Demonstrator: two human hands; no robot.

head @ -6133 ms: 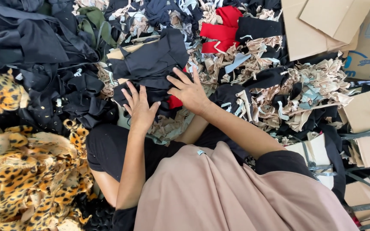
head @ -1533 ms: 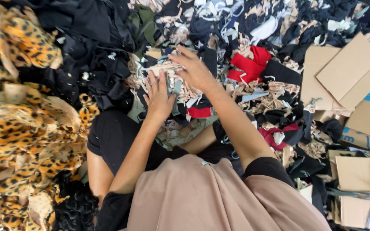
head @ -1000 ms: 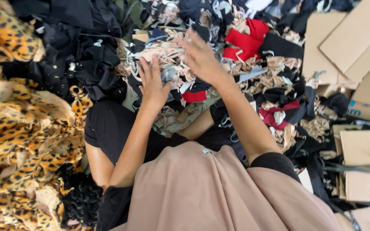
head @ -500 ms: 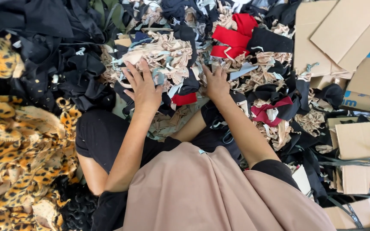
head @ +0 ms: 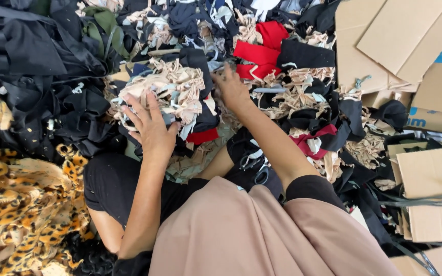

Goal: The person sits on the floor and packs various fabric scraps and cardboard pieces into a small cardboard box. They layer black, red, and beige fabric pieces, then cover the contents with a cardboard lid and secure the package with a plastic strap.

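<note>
Left hand (head: pixel 152 128) lay open, pressing the beige scrap bundle (head: pixel 167 94); right hand (head: pixel 231 89), open at one o'clock, probed red scraps (head: pixel 259 48).

- Floor is basically buried, no bare patch showing anywhere around the hands.
- Left of the hands: black cloth (head: pixel 37 61) heaped up, with leopard-print fabric (head: pixel 21 204) below it.
- Right of the hands: flattened cardboard (head: pixel 384 41), plus a box (head: pixel 431 194) tied with dark strap lower down.
- Light is even and bright, like daylight, no hard shadows.
- No walls, windows or furniture in view.
</note>
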